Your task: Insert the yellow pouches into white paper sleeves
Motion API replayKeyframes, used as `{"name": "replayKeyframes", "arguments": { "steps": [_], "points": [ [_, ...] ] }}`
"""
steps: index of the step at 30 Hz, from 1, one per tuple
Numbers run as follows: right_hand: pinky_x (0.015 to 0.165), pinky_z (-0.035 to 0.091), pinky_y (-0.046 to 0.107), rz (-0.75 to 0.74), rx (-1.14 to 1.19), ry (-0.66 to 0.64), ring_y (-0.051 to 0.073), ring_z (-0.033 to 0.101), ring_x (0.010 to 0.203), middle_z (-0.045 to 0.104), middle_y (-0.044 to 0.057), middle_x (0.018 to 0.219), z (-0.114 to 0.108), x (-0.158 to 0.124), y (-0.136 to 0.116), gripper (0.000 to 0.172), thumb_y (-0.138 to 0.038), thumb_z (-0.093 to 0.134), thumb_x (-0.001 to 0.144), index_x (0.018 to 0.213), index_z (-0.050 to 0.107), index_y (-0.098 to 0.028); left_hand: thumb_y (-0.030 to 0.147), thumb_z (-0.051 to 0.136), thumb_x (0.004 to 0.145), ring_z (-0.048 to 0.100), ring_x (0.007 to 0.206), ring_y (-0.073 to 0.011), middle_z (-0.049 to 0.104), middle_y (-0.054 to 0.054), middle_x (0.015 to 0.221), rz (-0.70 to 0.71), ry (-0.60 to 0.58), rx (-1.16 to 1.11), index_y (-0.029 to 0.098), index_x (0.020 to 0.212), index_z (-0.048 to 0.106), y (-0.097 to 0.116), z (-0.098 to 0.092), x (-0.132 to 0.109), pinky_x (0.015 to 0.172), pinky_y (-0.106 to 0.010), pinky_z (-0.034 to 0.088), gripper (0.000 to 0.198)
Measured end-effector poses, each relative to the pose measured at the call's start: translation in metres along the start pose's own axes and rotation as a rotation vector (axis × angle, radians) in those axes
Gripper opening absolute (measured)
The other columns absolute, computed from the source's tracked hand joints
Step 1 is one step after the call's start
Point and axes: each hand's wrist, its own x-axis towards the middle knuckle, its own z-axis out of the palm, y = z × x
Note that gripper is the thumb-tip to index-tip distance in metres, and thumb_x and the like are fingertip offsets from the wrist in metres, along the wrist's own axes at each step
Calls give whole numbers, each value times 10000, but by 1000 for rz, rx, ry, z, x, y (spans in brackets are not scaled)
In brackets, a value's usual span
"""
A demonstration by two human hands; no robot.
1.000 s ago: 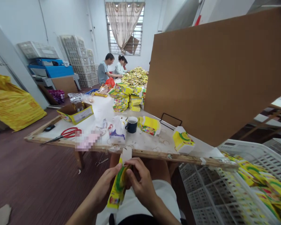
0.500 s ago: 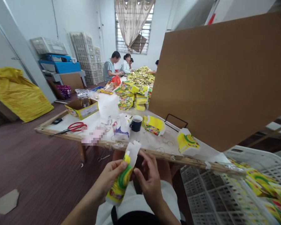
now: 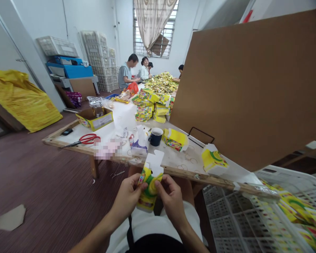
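Observation:
A yellow and green cardboard box (image 3: 149, 195) is held upright above my lap, its white end flap (image 3: 154, 161) standing up at the top. My left hand (image 3: 129, 191) pinches its left edge between thumb and fingers. On the opposite edge, my right hand (image 3: 170, 195) grips with the thumb on the front face. The inside of the box is mostly hidden from me. Just beyond it on the table stand a dark blue mug (image 3: 155, 137) and a white and purple tissue pack (image 3: 139, 144). Another yellow box (image 3: 176, 139) lies right of the mug.
Red-handled scissors (image 3: 86, 138) and an open yellow carton (image 3: 96, 120) are on the table's left. A large cardboard sheet (image 3: 242, 88) leans at the right, above a white crate (image 3: 226, 218) of yellow packs. Stacked yellow boxes (image 3: 144, 114) stand farther back, near several seated people.
My right hand has closed on the box's right edge, where before it was beside it with loose fingers. The box has turned from tilted to more upright, its printed face toward me.

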Motion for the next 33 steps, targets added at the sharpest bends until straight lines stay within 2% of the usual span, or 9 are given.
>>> {"name": "replayKeyframes", "arguments": {
  "steps": [3, 6, 14, 19, 21, 23, 27, 31, 33],
  "points": [
    [763, 496, 304, -1, 55, -55, 211, 608, 841, 650, 59, 902, -1, 0, -2, 221, -359, 633, 852, 978, 573, -188, 312, 638, 797, 675, 779, -235, 712, -73, 869, 19, 5, -5, 162, 1030, 558, 0, -1, 1, 705, -324, 516, 288],
    [778, 507, 317, -11, 77, -17, 221, 626, 872, 656, 70, 970, -5, 1, -8, 312, -343, 659, 835, 1081, 520, -211, 260, 635, 809, 679, 836, -222, 692, -59, 937, 64, 8, -2, 231, 1217, 365, 0, -1, -2, 758, -338, 515, 489],
    [822, 486, 330, -58, 17, -199, 225, 613, 901, 637, 68, 1039, -29, 7, -26, 426, -338, 644, 841, 1238, 516, -251, 261, 623, 831, 642, 988, -247, 661, -93, 1066, -13, -250, -197, 290, 1348, 241, 7, -4, -5, 820, -357, 494, 643],
    [544, 430, 217, 69, -39, -284, 155, 553, 640, 591, 2, 748, -37, 8, -33, 206, -399, 605, 861, 951, 585, -215, 217, 664, 798, 667, 826, -210, 672, -69, 971, -71, -377, -216, 254, 1142, 379, 6, -6, -8, 684, -304, 504, 448],
    [513, 401, 207, 49, -94, -281, 142, 519, 605, 559, -1, 708, -37, 9, -34, 221, -409, 597, 861, 815, 591, -193, 213, 684, 780, 665, 778, -192, 672, -57, 932, -83, -395, -182, 235, 1034, 405, 5, -6, -10, 648, -274, 489, 378],
    [582, 438, 226, -26, -132, -217, 161, 543, 672, 577, 17, 754, -34, 9, -33, 218, -393, 612, 852, 776, 609, -189, 220, 684, 779, 664, 797, -197, 665, -62, 944, -66, -372, -156, 237, 1056, 392, 5, -4, -12, 656, -275, 486, 402],
    [746, 488, 297, -117, -89, -70, 207, 599, 822, 635, 35, 897, -29, 11, -27, 222, -361, 633, 841, 1036, 626, -255, 214, 654, 804, 657, 895, -220, 653, -82, 1022, -5, -305, -155, 283, 1335, 204, 10, -1, -11, 753, -331, 493, 699],
    [895, 435, 371, -260, -258, -107, 253, 575, 983, 632, 78, 1018, -34, 15, -27, 251, -397, 537, 893, 965, 713, -233, 185, 610, 822, 644, 909, -213, 661, -92, 1013, 24, -251, -43, 208, 1273, 404, 8, -3, -7, 802, -329, 483, 497],
    [877, 446, 376, -202, -276, -171, 256, 589, 961, 648, 77, 980, -36, 17, -30, 285, -415, 525, 893, 975, 716, -219, 174, 603, 818, 649, 885, -211, 665, -88, 1006, 18, -177, 28, 204, 1270, 436, 5, -4, -5, 784, -327, 490, 482]
  ]
}}
